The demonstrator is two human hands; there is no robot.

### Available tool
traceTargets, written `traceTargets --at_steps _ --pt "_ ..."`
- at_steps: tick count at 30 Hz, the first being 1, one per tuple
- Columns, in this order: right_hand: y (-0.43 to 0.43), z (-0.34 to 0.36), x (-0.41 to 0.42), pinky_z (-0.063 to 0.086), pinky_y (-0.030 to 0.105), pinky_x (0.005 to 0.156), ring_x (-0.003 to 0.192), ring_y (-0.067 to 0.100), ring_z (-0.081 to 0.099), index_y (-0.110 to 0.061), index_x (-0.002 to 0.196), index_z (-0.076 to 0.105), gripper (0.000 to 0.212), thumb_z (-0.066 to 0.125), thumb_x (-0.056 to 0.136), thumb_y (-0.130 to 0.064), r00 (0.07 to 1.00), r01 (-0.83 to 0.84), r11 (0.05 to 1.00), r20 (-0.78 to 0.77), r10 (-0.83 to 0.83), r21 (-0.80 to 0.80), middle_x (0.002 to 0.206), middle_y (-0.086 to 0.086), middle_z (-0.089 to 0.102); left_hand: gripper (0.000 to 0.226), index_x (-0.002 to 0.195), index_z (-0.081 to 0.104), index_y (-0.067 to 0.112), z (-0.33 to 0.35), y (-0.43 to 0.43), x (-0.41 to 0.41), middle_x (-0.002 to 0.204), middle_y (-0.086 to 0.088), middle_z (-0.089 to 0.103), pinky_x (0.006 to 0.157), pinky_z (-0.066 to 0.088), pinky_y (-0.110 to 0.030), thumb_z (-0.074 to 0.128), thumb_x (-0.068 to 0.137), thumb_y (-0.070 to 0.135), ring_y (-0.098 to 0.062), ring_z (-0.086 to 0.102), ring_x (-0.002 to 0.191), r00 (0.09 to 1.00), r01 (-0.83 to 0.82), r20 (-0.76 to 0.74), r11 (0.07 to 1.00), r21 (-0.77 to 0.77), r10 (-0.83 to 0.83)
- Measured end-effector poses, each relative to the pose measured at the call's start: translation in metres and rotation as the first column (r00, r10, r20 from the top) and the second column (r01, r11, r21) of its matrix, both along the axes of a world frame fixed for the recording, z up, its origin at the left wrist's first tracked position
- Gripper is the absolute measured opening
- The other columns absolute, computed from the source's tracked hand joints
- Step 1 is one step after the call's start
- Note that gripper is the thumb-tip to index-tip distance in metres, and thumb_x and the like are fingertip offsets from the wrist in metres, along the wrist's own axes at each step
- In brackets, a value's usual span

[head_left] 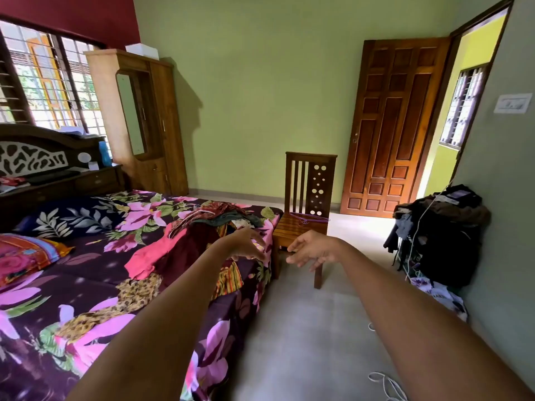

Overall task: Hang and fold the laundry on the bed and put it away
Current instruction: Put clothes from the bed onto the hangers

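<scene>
- While both my arms stretch forward, my left hand (246, 244) hovers over the foot-end edge of the bed (95, 264), fingers spread and loosely bent, holding nothing.
- My right hand (311, 250) hangs beside it, apart from it, in front of the wooden chair (309, 180); its fingers are relaxed and empty too.
- The laundry (220, 218) lies heaped on the bed just beyond my left hand. A pink garment (150, 256) and a leopard-print cloth (127, 296) spill from it towards me, and the pieces deeper in the heap are hard to tell apart.
- A purple hanger (307, 219) lies on the chair's seat, and the chair stands just beside the bed's corner.
- The wardrobe (162, 125) in the far corner has its doors closed, so its contents are hidden.
- A dark pile of clothes (443, 233) leans against the right wall; I cannot make out what it rests on.
</scene>
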State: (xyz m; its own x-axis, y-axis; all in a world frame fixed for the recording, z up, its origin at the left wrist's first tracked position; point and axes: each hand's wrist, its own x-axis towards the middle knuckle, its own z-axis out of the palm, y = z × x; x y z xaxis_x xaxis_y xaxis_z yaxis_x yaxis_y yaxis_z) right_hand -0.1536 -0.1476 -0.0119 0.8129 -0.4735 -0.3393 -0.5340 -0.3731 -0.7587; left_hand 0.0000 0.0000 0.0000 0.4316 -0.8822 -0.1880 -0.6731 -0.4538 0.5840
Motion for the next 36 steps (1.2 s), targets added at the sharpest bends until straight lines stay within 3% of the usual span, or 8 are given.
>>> traceTargets --at_steps 5,10,15,20,26,31,36 --pt "-0.015 -0.011 0.019 0.055 0.04 0.082 0.103 0.024 0.063 -0.012 0.113 0.059 0.041 0.078 0.076 -0.017 1.0 0.029 1.0 0.005 -0.029 -0.009 0.116 0.007 0.062 0.046 0.124 0.056 0.016 -0.009 -0.023 0.018 0.127 -0.008 0.055 0.061 0.048 -0.024 0.072 0.081 0.021 -0.019 0.059 0.097 0.999 0.033 -0.029 0.999 0.003 -0.033" --pt "-0.062 -0.027 0.048 0.054 0.041 0.084 0.102 0.024 0.064 -0.011 0.116 0.058 0.045 0.077 0.077 -0.017 0.999 0.041 0.999 0.007 -0.041 0.009 0.108 0.007 0.064 0.046 0.124 0.057 0.013 -0.026 -0.068 0.049 0.123 -0.011 0.058 0.057 0.047 -0.023 0.072 0.08 0.019 -0.024 0.06 0.103 0.998 0.055 -0.043 0.998 0.004 -0.055" --pt "-0.125 -0.039 0.087 0.055 0.039 0.08 0.097 0.022 0.065 -0.011 0.114 0.058 0.042 0.077 0.077 -0.017 1.0 0.027 1.0 -0.001 -0.027 0.0 0.107 0.009 0.065 0.047 0.124 0.056 0.016 -0.038 -0.131 0.092 0.126 -0.01 0.055 0.063 0.049 -0.025 0.072 0.081 0.023 -0.027 0.057 0.11 0.998 0.05 -0.025 0.997 0.051 -0.049" --pt "-0.218 -0.027 0.142 0.054 0.035 0.075 0.092 0.021 0.064 -0.014 0.106 0.06 0.032 0.076 0.078 -0.016 0.999 0.017 1.0 0.035 -0.017 -0.011 0.103 0.006 0.066 0.043 0.122 0.058 0.012 -0.033 -0.221 0.146 0.126 -0.01 0.056 0.076 0.054 -0.033 0.071 0.082 0.021 -0.023 0.059 0.105 0.999 0.041 -0.017 0.999 0.012 -0.041" --pt "-0.318 -0.03 0.217 0.055 0.037 0.08 0.098 0.023 0.065 -0.019 0.099 0.061 0.024 0.074 0.08 -0.015 0.999 0.0 1.0 0.045 0.001 -0.022 0.105 0.007 0.067 0.044 0.125 0.057 0.011 -0.042 -0.314 0.208 0.126 -0.008 0.056 0.066 0.047 -0.02 0.069 0.083 0.02 -0.02 0.058 0.105 0.999 0.028 -0.015 1.0 -0.002 -0.028" --pt "-0.38 -0.057 0.284 0.055 0.034 0.077 0.092 0.02 0.064 -0.015 0.104 0.061 0.025 0.072 0.082 -0.014 0.997 -0.067 0.998 0.029 0.067 -0.013 0.105 0.007 0.066 0.042 0.121 0.06 0.008 -0.071 -0.376 0.274 0.123 -0.01 0.06 0.082 0.047 -0.025 0.071 0.082 0.018 -0.023 0.06 0.106 1.0 -0.004 -0.029 0.999 0.042 0.005" --pt "-0.457 -0.078 0.373 0.055 0.032 0.072 0.091 0.02 0.064 -0.012 0.112 0.058 0.036 0.074 0.079 -0.013 0.996 -0.085 0.996 0.025 0.085 0.026 0.108 0.01 0.064 0.047 0.125 0.057 0.008 -0.094 -0.448 0.355 0.121 -0.009 0.06 0.067 0.047 -0.021 0.071 0.082 0.021 -0.022 0.061 0.1 0.998 -0.037 -0.054 0.997 0.065 0.041"
